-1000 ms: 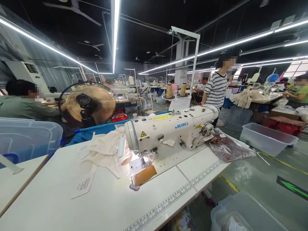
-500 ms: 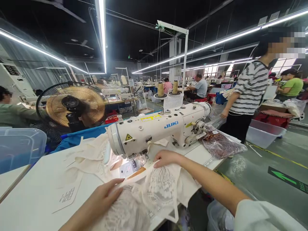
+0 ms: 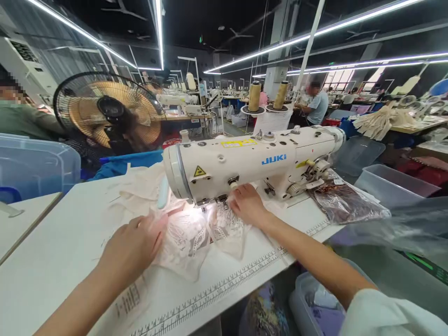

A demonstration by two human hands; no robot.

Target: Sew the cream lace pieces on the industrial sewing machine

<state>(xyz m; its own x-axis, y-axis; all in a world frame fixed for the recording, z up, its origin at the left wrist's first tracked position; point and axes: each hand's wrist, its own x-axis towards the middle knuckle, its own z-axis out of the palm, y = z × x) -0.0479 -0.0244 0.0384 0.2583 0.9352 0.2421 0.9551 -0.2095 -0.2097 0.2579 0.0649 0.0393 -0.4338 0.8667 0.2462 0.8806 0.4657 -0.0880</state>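
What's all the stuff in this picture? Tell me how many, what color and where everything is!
sewing machine: 1, white, on the table
table: 1, white, under the machine
lacy garment: 1, cream, below the machine's needle end
cloth heap: 1, cream, behind the left hand
packed bag: 1, clear with brown contents, table's right end
thread cones: 2, tan, behind the machine
fan: 1, black cage, back left
bins: at least 3, see-through, left and right
other people: several, various colours, background; too small to count
left hand: 1, bare, touching the garment
right hand: 1, bare, in front of the machine
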